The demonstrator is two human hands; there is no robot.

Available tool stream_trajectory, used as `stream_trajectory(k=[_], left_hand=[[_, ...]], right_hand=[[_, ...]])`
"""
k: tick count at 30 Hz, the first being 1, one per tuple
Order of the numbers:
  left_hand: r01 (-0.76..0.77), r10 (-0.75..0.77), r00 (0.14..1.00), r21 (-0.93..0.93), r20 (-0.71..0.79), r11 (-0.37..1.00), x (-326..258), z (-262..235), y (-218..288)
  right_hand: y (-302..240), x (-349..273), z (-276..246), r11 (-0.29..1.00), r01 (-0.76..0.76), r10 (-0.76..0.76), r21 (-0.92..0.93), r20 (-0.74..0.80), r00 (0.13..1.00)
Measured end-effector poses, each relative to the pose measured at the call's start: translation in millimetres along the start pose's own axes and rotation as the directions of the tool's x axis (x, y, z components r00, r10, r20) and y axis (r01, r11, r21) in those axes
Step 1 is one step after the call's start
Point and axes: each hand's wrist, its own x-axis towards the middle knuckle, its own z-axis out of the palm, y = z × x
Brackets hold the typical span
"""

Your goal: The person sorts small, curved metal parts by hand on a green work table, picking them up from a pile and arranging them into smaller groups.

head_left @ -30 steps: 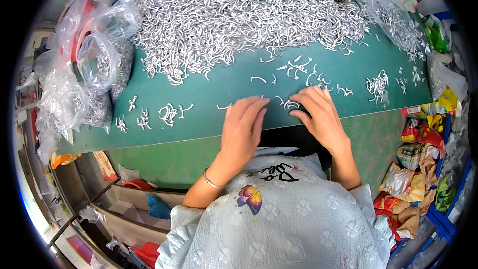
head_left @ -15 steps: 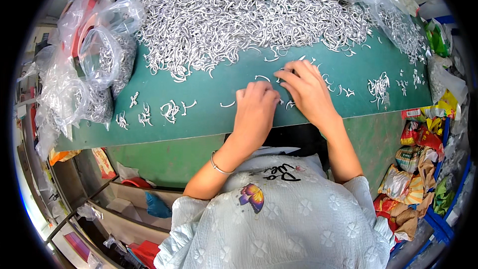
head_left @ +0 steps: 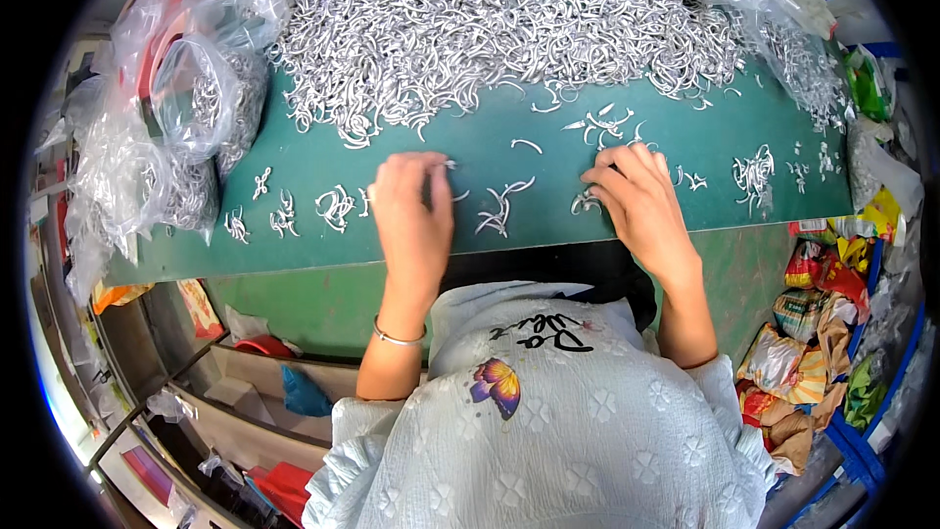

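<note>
A big heap of small curved silver metal pieces (head_left: 509, 29) covers the far side of the green table (head_left: 548, 162). My left hand (head_left: 413, 220) is above the table left of centre, fingers curled, with the tip of one small curved metal piece (head_left: 450, 165) showing at the fingertips. Right of centre, my right hand (head_left: 641, 201) has loosely bent fingers with its thumb apart; nothing shows between them. Just under its fingertips lies another curved piece (head_left: 586, 202). Between the hands rests a little cluster of pieces (head_left: 497, 211), and a single piece (head_left: 527, 146) lies farther back.
Small separate clusters (head_left: 335, 208) line the table's near left, with more piles (head_left: 754, 179) at the right. Clear plastic bags of pieces (head_left: 186, 186) stand at the left edge, around a red basket (head_left: 157, 39). Colourful packets (head_left: 783, 353) fill a rack low on the right.
My left hand has moved left and my right hand has moved right and nearer, so they are now apart. A cluster of pieces now shows between them.
</note>
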Motion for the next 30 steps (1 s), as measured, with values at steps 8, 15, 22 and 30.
stream_trajectory(k=[8,15,22,30], left_hand=[[-0.089,0.092,0.993,-0.041,0.079,0.995,-3.3,21.3,37.7],[0.042,-0.042,0.998,0.004,-0.037,0.999,-2.9,0.7,0.5],[0.160,-0.163,0.981,-0.038,-0.101,0.986,-11.7,-14.1,-17.1],[0.133,-0.121,0.973,0.051,-0.194,0.990,-23.8,-24.6,-24.7]], right_hand=[[-0.2,-6.7,-4.5,0.999,-0.034,0.035,0.007,-0.047,0.998],[-2.1,3.4,6.3,0.999,0.017,-0.020,-0.050,-0.045,0.999],[0.1,13.0,7.5,0.999,0.029,-0.027,0.046,-0.049,0.998],[-54.4,52.8,41.8,0.907,0.037,-0.018,0.418,-0.049,0.999]])
